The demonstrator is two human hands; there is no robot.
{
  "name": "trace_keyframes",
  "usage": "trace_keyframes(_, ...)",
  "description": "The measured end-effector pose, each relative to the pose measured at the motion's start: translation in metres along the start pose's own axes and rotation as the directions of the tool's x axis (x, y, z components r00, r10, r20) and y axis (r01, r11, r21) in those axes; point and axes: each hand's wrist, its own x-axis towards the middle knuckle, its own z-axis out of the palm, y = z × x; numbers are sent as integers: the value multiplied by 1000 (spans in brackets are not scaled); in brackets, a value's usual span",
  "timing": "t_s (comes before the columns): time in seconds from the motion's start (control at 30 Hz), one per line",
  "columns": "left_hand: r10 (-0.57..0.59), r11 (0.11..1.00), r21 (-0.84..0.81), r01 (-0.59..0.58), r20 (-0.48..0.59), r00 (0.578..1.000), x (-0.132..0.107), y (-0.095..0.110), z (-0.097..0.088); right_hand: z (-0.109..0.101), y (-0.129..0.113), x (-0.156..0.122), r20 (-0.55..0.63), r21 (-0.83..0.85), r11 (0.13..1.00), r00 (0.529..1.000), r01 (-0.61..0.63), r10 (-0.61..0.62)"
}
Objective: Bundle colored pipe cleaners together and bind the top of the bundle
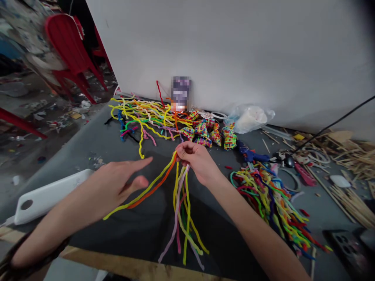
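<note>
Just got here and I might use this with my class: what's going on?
A person's right hand pinches a bunch of fuzzy strands over the table. The left hand is open, near a yellow and an orange one. Behind lie more loose strands and multicoloured pieces.

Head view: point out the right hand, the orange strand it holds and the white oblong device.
Right hand [195,158]: head view, middle of the hand.
Orange strand [157,187]: head view, about mid-length.
White oblong device [54,194]: head view, upper face.
</note>
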Motion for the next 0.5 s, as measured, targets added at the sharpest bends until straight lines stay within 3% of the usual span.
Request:
trace_keyframes(0.07, 106, 994, 31, -106, 4, 994, 25, 12, 9, -1, 2, 2, 58, -12, 1000, 998, 23, -23)
trace_keyframes(0.13, 135, 989, -74, -127, 117, 984, 41, 17, 22, -5, 3, 3, 74, -27, 998, 995, 63, -61)
trace_keyframes(0.2, 105, 975, -218, -42, 288, 952, 47, 15, 35, -10, 2, 4, 28, -43, 994, 995, 99, -98)
trace_keyframes(0.23, 101, 954, -299, 23, 392, 914, 46, 12, 40, -14, 0, 5, -4, -44, 993, 994, 112, -112)
trace_keyframes(0.3, 100, 915, -388, 115, 492, 865, 35, 2, 48, -21, -2, 6, -60, -25, 992, 990, 124, -125)
trace_keyframes(0.5, -56, 856, -454, 247, 393, 918, -23, -42, 54, -40, -10, 13, -140, 29, 990, 981, 139, -134)
